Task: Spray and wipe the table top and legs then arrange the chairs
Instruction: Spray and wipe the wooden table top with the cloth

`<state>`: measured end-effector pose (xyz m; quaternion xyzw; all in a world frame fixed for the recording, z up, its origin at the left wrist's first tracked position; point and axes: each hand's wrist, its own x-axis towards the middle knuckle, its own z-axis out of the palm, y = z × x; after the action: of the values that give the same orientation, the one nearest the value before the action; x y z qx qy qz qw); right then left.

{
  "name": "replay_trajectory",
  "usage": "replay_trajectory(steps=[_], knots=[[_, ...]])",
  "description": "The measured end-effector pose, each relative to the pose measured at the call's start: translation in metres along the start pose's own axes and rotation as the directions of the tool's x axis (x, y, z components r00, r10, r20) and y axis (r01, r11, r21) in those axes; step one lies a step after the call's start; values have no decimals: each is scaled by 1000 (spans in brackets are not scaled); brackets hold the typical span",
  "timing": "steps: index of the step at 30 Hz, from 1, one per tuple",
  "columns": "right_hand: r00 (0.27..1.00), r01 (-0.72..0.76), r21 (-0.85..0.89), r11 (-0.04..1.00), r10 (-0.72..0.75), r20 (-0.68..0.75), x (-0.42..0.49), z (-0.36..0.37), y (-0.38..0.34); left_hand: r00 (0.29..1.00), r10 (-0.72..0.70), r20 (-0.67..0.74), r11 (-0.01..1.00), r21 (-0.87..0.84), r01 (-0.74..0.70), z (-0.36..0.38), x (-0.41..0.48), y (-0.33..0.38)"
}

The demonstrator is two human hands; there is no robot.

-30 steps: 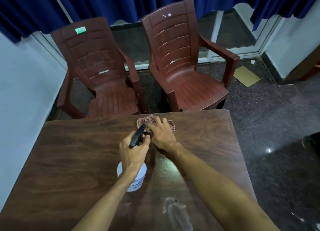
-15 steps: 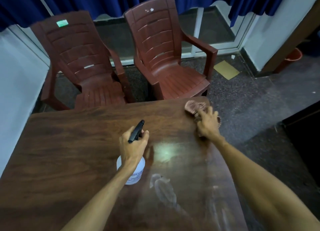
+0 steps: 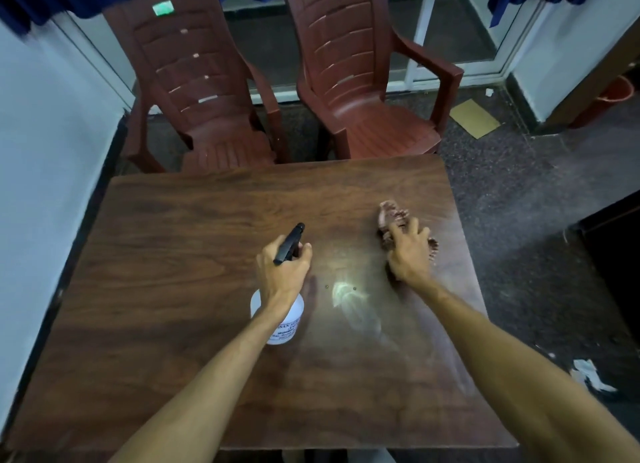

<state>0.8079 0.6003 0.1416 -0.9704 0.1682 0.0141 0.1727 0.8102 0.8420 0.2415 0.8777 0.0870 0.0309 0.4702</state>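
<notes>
- The spray bottle [image 3: 282,320] is held upright near the centre of the desk [image 3: 173,254], and its neck is grasped by the left hand [image 3: 284,272].
- The cloth [image 3: 389,216] is bunched right of centre on the desk. It is pressed down and grasped by the curled fingers of the right hand [image 3: 410,251].
- A wet smear [image 3: 346,292] is seen between the hands. Spraying is judged to be started and wiping of the top to be under way.
- The legs are not in view, so their cleaning is judged outstanding.
- The left armchair [image 3: 207,81] and the right armchair [image 3: 360,81] are stood side by side beyond the far edge. Their arranging is judged still to be done.
</notes>
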Motion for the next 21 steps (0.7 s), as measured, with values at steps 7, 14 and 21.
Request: replay_trajectory(steps=[7,14,21], knots=[[994,-107,35,994,107,-1,-7,19,-58,998,-59,5,998,-9,59,-64,-14,-51],[844,492,46,869,-489,219,-107,73,-179,999,-49,-2,998,38,49,-137,-26,-98],[926,328,26,944,-327,190,-159,80,-218,997,-68,-20,997,37,69,-181,-47,-129]])
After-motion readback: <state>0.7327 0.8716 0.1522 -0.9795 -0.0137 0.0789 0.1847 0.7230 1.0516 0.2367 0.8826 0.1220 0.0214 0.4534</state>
